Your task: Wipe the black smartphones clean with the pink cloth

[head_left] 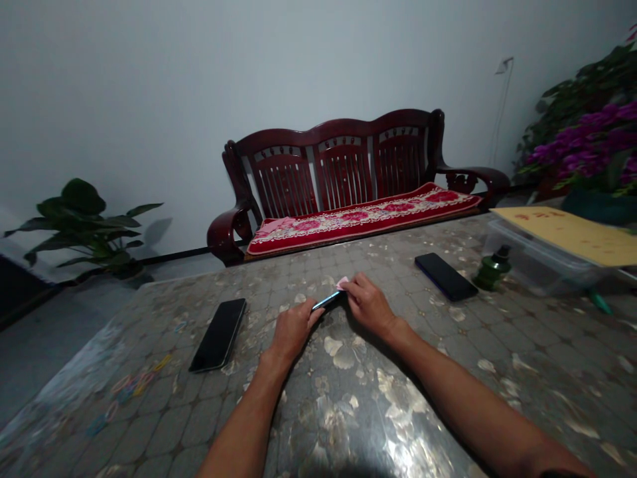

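My left hand is closed on the near end of a thin dark phone, which is tilted on its edge above the table. My right hand is closed at the phone's far end, and its fingers pinch a small pink piece against it. Both forearms rest on the patterned table.
A black phone lies flat to the left, another to the right. A small green bottle stands by a clear plastic box with a yellow envelope on it. Coloured rubber bands lie at the left. A wooden bench stands behind the table.
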Demonstrator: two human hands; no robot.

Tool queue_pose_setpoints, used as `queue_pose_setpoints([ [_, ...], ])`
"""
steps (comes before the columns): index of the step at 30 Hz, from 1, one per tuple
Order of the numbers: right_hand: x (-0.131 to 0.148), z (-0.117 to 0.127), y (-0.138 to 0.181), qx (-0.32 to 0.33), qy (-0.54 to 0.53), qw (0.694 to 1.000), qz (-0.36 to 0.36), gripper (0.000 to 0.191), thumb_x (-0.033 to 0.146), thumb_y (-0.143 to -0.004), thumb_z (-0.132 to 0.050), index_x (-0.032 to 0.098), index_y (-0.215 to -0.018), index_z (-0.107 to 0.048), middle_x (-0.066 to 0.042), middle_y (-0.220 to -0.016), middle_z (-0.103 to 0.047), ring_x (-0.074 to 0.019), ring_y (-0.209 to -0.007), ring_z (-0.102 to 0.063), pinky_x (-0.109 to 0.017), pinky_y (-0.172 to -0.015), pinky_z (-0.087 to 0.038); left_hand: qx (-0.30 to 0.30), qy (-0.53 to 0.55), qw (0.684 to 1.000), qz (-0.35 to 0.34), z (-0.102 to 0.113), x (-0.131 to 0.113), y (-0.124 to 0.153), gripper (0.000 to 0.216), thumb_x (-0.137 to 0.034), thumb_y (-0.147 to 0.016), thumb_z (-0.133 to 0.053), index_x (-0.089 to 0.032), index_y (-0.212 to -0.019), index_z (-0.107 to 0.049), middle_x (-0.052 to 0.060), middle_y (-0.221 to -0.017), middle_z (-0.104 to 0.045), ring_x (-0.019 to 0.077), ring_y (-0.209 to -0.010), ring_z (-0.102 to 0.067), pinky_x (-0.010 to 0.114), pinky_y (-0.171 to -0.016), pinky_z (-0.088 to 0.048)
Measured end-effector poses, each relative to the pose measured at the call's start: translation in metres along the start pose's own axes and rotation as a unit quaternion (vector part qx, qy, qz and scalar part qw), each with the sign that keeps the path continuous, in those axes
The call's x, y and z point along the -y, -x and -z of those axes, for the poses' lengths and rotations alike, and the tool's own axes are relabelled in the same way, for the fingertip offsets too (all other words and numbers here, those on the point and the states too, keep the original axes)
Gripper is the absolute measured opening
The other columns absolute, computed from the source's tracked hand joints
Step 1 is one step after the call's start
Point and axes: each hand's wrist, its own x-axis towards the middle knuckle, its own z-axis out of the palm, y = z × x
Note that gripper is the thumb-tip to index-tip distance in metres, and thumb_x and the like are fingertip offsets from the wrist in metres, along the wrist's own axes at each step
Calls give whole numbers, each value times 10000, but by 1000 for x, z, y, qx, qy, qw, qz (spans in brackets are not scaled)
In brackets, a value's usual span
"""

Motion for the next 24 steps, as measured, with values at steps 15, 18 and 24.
queue_pose_setpoints([
  [15,-17,3,-1,-7,-11,1000,-11,311,132,-945,-476,213,-1153,-693,-72,-1002,-603,-185,-957,-571,-250,-877,-448,8,0,1000,7,3,-9,1,256,-405,-1027,-480,-243,-1064,-675,53,-953,-762,223,-877,-720,251,-697,-425],
  [18,-22,2,-3,-35,-24,998,-50,310,146,-948,-474,202,-1140,-711,-75,-997,-615,-181,-943,-585,-253,-875,-453,2,15,1000,-2,2,-8,0,241,-389,-1030,-479,-245,-1064,-670,44,-967,-760,217,-892,-719,243,-688,-413],
  [24,-50,-4,-9,-73,-98,973,-195,301,169,-898,-507,175,-1059,-761,-68,-936,-684,-190,-910,-618,-282,-846,-476,-12,46,999,-3,-4,-6,0,216,-340,-1035,-486,-227,-1087,-663,50,-965,-762,213,-909,-718,239,-705,-413],
])
